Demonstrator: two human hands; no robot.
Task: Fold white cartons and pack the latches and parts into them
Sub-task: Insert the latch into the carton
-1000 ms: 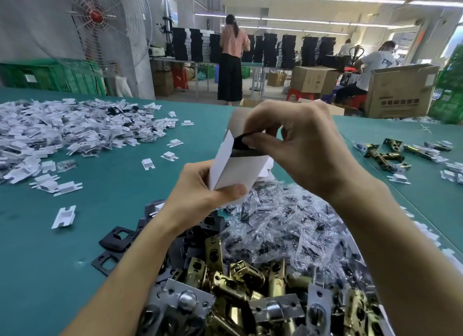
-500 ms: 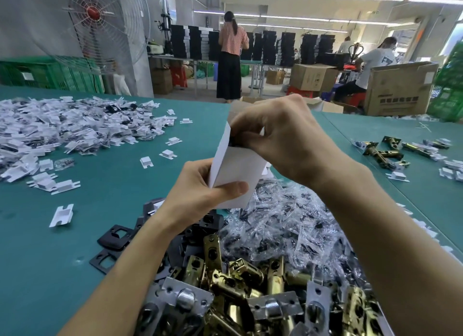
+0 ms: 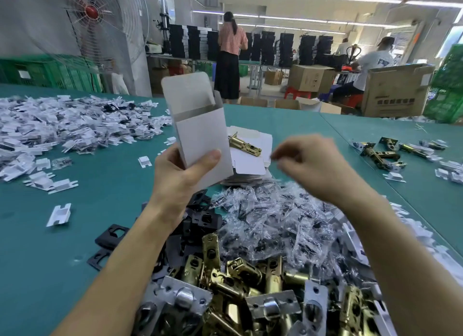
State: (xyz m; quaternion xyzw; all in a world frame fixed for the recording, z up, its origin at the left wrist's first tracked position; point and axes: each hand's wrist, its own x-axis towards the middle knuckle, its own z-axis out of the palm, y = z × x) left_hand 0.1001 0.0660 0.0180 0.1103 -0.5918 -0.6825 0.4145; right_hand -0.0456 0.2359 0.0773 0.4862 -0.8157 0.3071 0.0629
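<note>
Teal tabletop (image 3: 37,255), open stretch left of held carton (image 3: 200,132)

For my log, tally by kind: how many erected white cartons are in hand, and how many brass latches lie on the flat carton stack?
Erected white carton, in the left hand grip: 1
Brass latch on the flat carton stack: 1
Total: 2

left hand (image 3: 180,177) grips open white carton (image 3: 200,135); right hand (image 3: 310,167) blurred
</note>
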